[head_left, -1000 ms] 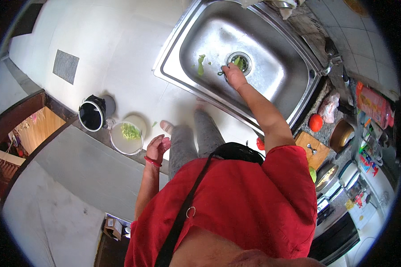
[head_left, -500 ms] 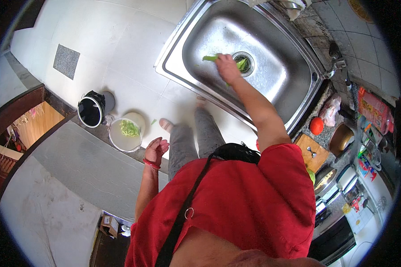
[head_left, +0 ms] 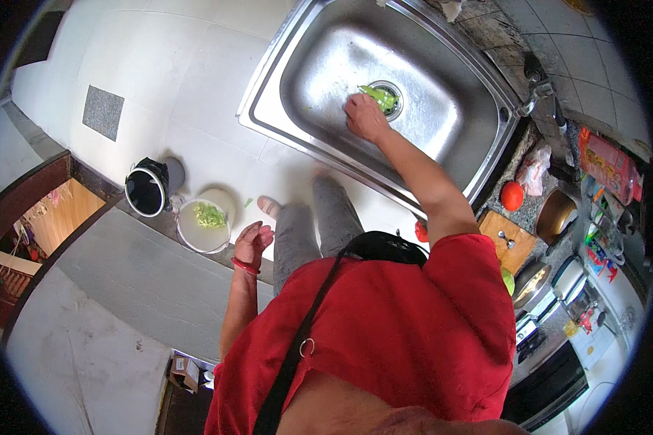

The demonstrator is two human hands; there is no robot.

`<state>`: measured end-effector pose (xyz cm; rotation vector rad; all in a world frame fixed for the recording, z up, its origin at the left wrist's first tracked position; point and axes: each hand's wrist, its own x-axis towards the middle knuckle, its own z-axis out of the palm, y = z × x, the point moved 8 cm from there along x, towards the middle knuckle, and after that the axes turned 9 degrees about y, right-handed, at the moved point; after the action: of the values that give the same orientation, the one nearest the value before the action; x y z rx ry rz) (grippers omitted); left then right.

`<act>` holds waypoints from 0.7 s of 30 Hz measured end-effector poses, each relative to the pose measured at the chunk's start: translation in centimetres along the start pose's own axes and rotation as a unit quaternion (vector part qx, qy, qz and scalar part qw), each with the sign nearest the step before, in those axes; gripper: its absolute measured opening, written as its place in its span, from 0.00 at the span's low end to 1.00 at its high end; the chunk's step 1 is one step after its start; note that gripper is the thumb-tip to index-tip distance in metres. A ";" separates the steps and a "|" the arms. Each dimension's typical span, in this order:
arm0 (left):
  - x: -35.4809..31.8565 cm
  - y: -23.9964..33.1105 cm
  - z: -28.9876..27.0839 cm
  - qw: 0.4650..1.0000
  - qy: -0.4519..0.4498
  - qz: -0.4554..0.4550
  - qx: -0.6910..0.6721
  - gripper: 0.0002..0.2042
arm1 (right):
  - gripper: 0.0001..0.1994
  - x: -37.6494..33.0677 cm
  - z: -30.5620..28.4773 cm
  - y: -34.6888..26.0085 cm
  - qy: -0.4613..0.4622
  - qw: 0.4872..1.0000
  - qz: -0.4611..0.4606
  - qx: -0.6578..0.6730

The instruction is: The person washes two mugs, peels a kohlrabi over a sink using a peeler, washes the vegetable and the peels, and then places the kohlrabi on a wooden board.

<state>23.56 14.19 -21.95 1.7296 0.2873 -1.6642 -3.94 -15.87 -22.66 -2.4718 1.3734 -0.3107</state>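
Note:
My right hand (head_left: 366, 117) is down in the steel sink (head_left: 326, 58), just left of the drain (head_left: 393, 110). Its fingers are curled and their tips hidden, so I cannot make out what they hold. Green vegetable scraps (head_left: 376, 94) lie at the drain's left edge, right beside the knuckles. My left hand (head_left: 254, 244) hangs with nothing in it, loosely open, a red bangle on its wrist. Nearest to it on the floor is a white bucket (head_left: 222, 199) with pale green vegetable pieces (head_left: 209, 215) inside.
Beside the bucket stands a bin with a black liner (head_left: 144, 190). Right of the sink, the counter carries a tomato (head_left: 512, 196), a wooden board (head_left: 498, 230), a brown pot (head_left: 556, 216) and a plastic bag (head_left: 534, 170). A tap (head_left: 535, 98) sits at the sink's right corner.
My right hand has shifted slightly down in view, beside the drain. The green strip that stuck out left of its fingers no longer shows there; scraps show by the drain. My left hand has barely moved.

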 end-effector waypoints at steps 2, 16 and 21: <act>0.2 -0.2 -0.6 1.000 0.000 -0.002 -0.009 0.16 | 0.08 -2.9 1.3 0.5 -0.053 0.997 -0.054 0.034; 0.3 -0.6 0.9 1.000 -0.007 -0.013 0.002 0.17 | 0.07 -7.4 -1.8 14.4 0.098 0.900 0.426 -0.001; 0.1 -0.5 0.6 1.000 0.007 -0.011 0.008 0.17 | 0.10 -10.5 2.9 17.7 0.062 0.901 0.424 -0.074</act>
<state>22.83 14.14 -22.11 1.7562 0.3019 -1.6760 -22.36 -15.35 -32.16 -1.7162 2.4179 -0.1567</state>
